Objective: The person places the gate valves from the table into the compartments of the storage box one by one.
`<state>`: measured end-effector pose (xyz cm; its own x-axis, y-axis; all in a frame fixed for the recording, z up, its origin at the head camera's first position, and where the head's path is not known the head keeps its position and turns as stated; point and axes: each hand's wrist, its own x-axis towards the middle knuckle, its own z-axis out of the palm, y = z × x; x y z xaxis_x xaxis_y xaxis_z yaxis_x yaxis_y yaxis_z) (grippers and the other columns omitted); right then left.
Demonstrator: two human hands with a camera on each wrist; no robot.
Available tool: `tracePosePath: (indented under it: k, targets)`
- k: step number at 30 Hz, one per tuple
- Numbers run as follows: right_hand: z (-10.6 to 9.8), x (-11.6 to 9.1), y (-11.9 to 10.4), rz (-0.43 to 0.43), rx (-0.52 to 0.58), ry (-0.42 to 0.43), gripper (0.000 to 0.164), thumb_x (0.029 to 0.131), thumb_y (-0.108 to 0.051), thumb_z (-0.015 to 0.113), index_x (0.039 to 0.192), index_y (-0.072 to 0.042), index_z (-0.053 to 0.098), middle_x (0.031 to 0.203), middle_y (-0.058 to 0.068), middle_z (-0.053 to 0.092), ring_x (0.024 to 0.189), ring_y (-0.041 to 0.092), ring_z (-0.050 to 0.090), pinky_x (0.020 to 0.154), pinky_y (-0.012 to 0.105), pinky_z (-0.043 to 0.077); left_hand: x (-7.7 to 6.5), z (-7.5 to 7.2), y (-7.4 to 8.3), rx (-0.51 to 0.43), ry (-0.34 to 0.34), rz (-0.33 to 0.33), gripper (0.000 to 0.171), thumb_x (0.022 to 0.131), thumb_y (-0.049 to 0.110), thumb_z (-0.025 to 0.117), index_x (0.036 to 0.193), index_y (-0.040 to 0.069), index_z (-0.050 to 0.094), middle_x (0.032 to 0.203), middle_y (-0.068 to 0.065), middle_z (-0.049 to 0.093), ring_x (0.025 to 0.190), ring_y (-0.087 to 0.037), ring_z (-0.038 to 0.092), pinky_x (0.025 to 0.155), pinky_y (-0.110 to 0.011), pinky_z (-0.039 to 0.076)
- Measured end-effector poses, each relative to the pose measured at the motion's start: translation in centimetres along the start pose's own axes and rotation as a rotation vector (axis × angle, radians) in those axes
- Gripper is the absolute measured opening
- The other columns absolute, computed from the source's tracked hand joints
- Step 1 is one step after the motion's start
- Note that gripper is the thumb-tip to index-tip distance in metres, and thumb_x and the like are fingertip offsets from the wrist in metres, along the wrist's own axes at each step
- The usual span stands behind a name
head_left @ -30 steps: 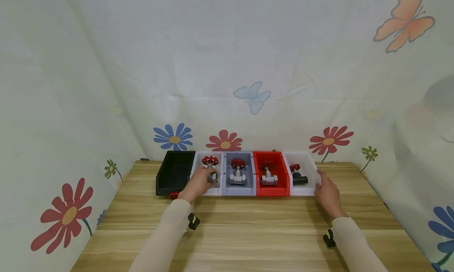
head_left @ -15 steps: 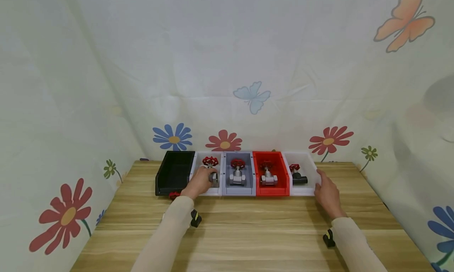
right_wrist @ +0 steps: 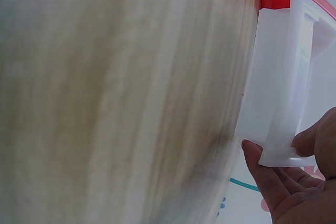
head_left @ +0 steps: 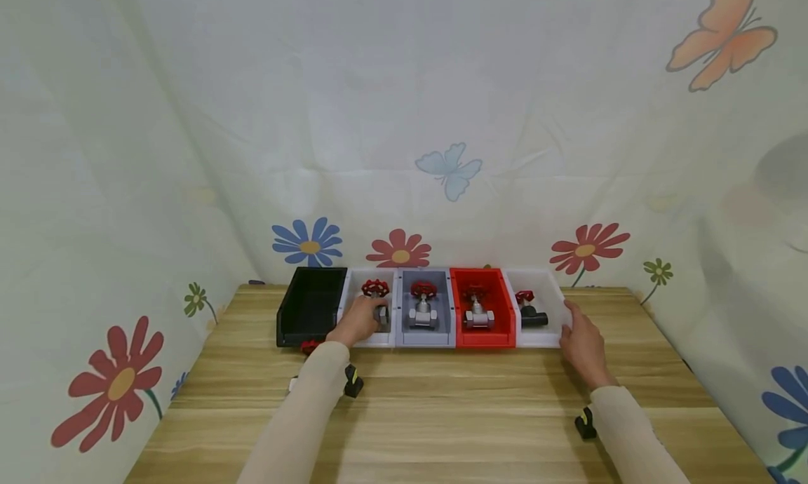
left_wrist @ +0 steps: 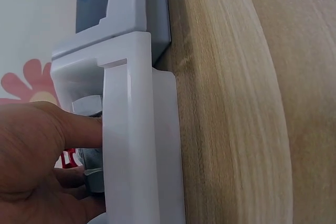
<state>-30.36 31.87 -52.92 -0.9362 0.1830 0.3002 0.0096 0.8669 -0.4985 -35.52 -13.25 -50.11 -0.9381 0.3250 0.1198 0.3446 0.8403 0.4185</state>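
My left hand point(head_left: 357, 321) reaches into the left white bin point(head_left: 382, 341) and grips a metal valve point(head_left: 383, 316) with a red handwheel point(head_left: 375, 287). In the left wrist view, thumb and fingers curl round the grey valve body point(left_wrist: 93, 169), behind the bin's front wall point(left_wrist: 137, 140). My right hand point(head_left: 583, 344) pinches the outer side wall of the right white bin point(right_wrist: 278, 93), thumb inside and fingers outside in the right wrist view. That bin contains a valve with a black body point(head_left: 534, 320) and a red handle point(head_left: 524, 298).
Between the white bins, a grey bin point(head_left: 424, 341) and a red bin point(head_left: 486, 341) each contain a metal valve with a red handwheel. A black bin point(head_left: 285, 316) ends the row at left. Another red handwheel point(head_left: 309, 346) lies before it, partly hidden by the left forearm.
My left hand and forearm have shifted slightly to the right, the hand still gripping the valve. A small white edge now shows beside the left sleeve. The right hand has stayed in place.
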Motion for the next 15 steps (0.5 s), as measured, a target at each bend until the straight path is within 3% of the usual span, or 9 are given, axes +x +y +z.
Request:
tracePosePath:
  k: [15]
  targets:
    - [0.04, -0.11, 0.01, 0.027, 0.000, -0.026, 0.051, 0.095, -0.001, 0.050, 0.144, 0.003, 0.037, 0.132, 0.037, 0.051, 0.115, 0.052, 0.054, 0.094, 0.063, 0.043, 0.61, 0.70, -0.09, 0.004, -0.042, -0.054, 0.049, 0.078, -0.008, 0.064, 0.124, 0.006, 0.066, 0.125, -0.017, 0.065, 0.116, -0.033, 0.059, 0.095, -0.045, 0.049]
